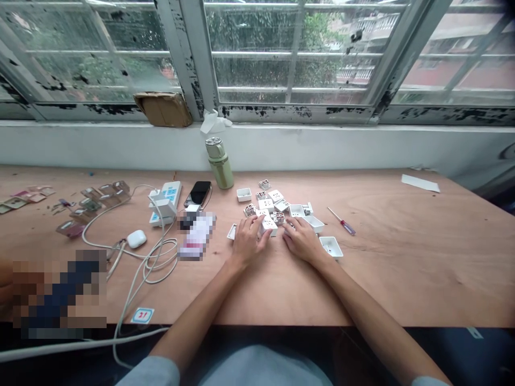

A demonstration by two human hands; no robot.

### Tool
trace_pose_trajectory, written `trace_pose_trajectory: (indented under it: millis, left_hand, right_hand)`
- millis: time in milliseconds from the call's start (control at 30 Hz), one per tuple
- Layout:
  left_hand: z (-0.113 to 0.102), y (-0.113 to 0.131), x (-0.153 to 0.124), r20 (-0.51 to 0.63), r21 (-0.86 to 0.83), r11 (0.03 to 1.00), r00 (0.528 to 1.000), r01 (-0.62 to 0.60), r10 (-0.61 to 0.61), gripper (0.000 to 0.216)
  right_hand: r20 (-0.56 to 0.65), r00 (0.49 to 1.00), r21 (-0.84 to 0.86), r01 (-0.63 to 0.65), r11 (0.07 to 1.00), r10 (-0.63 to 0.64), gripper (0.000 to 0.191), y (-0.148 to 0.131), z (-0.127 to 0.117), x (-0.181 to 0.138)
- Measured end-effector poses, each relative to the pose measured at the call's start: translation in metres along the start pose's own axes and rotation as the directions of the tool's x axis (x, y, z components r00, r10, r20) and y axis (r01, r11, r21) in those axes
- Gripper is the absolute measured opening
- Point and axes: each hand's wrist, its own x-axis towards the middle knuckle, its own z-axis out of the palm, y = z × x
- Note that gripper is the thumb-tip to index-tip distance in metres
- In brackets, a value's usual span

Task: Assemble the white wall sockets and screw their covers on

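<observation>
My left hand (247,238) has its fingers and thumb around a white power socket (268,227) with dark slots in its face, close to the table. Just to the right, my right hand (302,239) rests low with its fingers apart, at the near edge of the pile of white parts; its fingertips partly hide what lies beneath. In that pile are socket faces (276,196), an open-backed socket piece with metal contacts (250,209), and a hollow white housing (296,210). Another white housing (331,247) lies beside my right wrist.
A screwdriver (341,222) lies right of the parts. A green flask (220,165) stands behind them. Leftward are a phone (198,193), a power strip (170,195), looped white cables (160,262) and an earphone case (137,238). Another person's hand (10,281) shows at far left.
</observation>
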Motion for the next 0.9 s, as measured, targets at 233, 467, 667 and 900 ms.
trace_pose_trajectory:
  millis: [233,467,667,900]
  left_hand:
    - [0.010,0.021,0.005,0.098,0.009,1.000,0.995,-0.001,0.000,0.052]
    - [0.016,0.037,0.010,0.232,-0.063,0.993,0.966,-0.103,0.115,0.055]
    - [0.000,0.017,0.000,0.233,0.003,0.996,0.969,-0.091,0.087,0.069]
    - [-0.007,0.003,-0.017,0.208,0.179,0.981,0.978,-0.068,0.030,0.039]
  right_hand:
    - [0.027,1.000,0.096,-0.008,0.995,0.005,0.036,0.014,-0.008,-0.006]
    - [0.035,0.999,0.374,0.003,0.927,-0.017,0.065,0.009,-0.013,-0.004]
    - [0.083,0.996,0.376,-0.042,0.925,0.011,0.052,0.014,-0.016,-0.005]
    - [0.131,0.991,0.232,-0.042,0.972,0.012,0.046,0.011,-0.014,-0.006]
